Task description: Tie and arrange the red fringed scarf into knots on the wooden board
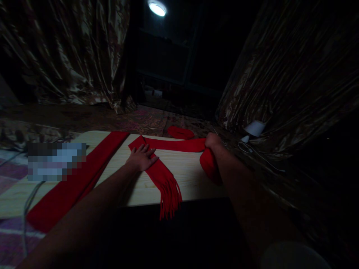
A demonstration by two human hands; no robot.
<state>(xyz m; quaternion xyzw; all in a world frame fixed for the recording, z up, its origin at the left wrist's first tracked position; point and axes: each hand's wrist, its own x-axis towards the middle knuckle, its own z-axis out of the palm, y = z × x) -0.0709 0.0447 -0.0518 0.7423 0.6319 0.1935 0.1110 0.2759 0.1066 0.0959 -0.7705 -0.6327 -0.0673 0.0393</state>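
A red fringed scarf (174, 145) lies on the pale wooden board (179, 170), bent at a corner on its left. My left hand (142, 157) rests flat on the scarf beside that bend, fingers spread. From there the fringed end hangs toward me over the board's near edge. At the right, my right hand (212, 141) is closed round the scarf's other stretch, holding it slightly raised. Below this hand a red length of cloth (209, 164) drops onto the board; the forearm hides part of it.
Across the board's left side lies another folded red cloth strip (81, 183), beside a blurred-out object (57, 160) with a cable (28, 205). A red bundle (181, 132) sits at the far edge. A small white lamp (254, 128) stands right; patterned curtains (92, 56) hang behind.
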